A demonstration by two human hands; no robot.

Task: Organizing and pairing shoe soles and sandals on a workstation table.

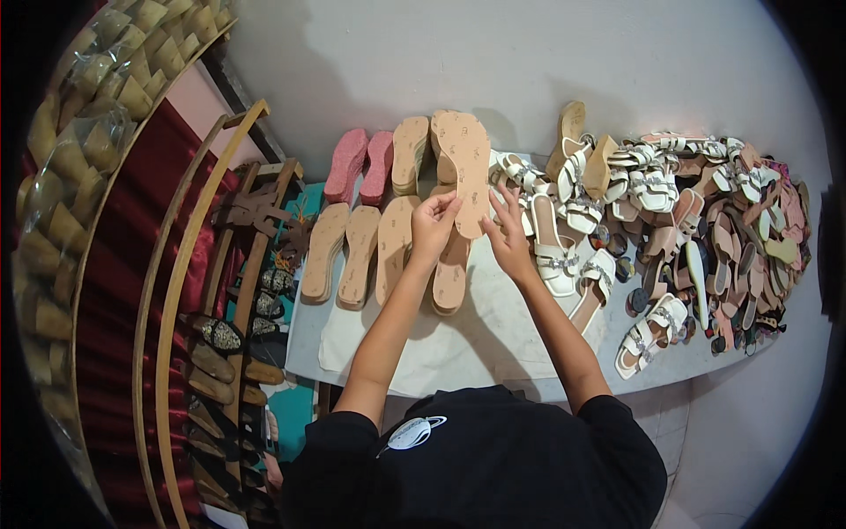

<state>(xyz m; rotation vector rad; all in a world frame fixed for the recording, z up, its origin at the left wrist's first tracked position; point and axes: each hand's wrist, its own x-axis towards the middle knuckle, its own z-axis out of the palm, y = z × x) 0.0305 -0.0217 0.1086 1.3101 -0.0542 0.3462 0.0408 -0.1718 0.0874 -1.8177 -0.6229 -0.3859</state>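
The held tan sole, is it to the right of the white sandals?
No, the left hand holds the tan sole left of the white sandals.

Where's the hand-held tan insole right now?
Head view, just above centre: the tan insole is in the left hand, with the right hand by its right edge, left of the white sandals.

On the grey table [304,344], tan foot-shaped sole stacks [322,251] stand left; pink wedge soles [345,166] sit far left; white strappy sandals [560,280] lie right. A long wooden rack [165,353] stands left of the table.
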